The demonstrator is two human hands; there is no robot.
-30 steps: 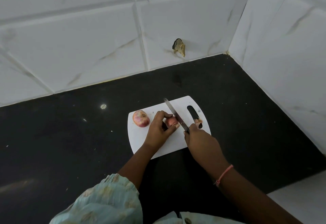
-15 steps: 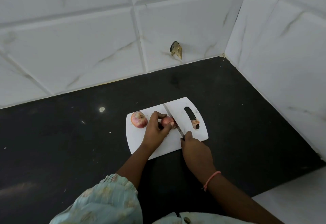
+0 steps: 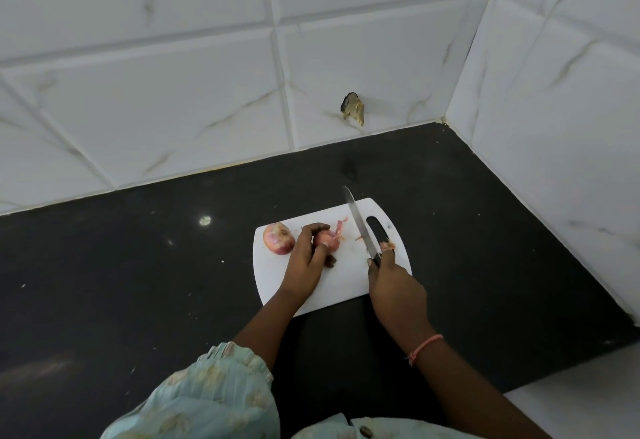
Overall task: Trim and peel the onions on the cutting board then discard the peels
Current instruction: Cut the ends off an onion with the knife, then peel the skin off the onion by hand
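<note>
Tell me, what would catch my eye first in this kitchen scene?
A white cutting board on the black counter, where the left hand holds a small onion and the right hand grips a knife. Another onion sits at the board's left end.

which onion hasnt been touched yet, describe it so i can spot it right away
On the black counter lies a white cutting board. The untouched onion sits alone at the board's far left corner, just left of the left hand. Unlike the smaller onion that hand grips, it is whole, round, pink-skinned and free of both hands.
</note>
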